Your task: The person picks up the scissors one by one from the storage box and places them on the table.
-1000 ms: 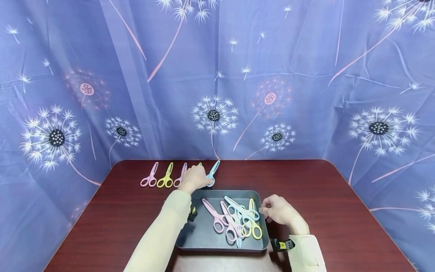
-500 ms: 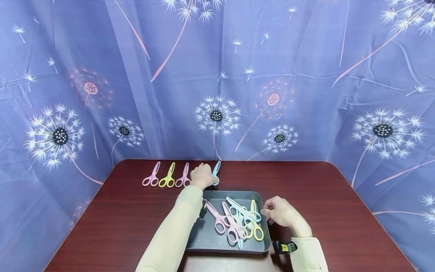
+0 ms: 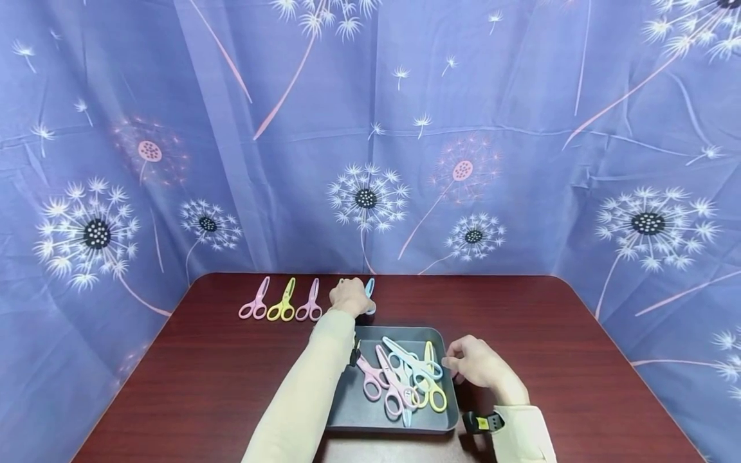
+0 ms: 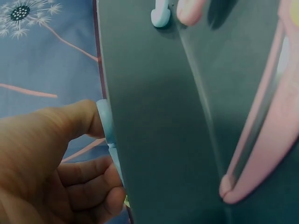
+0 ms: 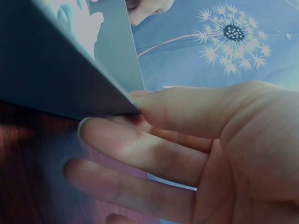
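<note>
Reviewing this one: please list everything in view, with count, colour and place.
cloth: one, blue with dandelions, backdrop
table: one, red-brown, before the cloth
pink scissors: one, pink, back row's left end
yellow scissors: one, yellow, second
purple scissors: one, pale purple, third
blue scissors: one, light blue, right end, partly hidden
green sliver: one, yellow-green, beside blue scissors, mostly hidden
tray: one, dark grey, on table
scissors pile: two pink, two light blue, one yellow discernible, overlapping in tray
wrist devices: two, black and yellow, one per wrist
sleeves: two, cream, on forearms
left hand: one, bare, at blue scissors
right hand: one, bare, thumb at tray's right rim
</note>
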The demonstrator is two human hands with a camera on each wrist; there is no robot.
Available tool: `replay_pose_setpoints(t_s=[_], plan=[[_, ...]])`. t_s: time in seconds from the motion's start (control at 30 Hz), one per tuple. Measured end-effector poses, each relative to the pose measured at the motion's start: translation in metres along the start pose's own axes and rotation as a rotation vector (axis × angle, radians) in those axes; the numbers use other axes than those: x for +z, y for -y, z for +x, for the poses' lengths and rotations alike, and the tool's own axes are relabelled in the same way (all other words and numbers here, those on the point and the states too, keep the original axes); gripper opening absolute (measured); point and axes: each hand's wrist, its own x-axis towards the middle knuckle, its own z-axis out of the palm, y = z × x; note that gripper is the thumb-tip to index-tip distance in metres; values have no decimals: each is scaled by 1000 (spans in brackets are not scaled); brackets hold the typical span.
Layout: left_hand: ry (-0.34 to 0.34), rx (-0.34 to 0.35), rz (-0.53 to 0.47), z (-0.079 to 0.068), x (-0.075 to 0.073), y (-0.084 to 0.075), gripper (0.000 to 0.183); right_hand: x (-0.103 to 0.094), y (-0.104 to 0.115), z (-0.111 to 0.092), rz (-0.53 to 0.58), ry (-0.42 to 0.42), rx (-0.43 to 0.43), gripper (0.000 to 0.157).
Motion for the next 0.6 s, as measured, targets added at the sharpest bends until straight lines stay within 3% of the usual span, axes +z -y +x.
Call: replay_pose_setpoints(t_s=[0.3,0.6], plan=[[6,-32,30,1,5,-9,29,0,-1,1,2,4,-6,16],[38,-60,6,4,9,-15,42,0,-1,0,9,7,-13,17]])
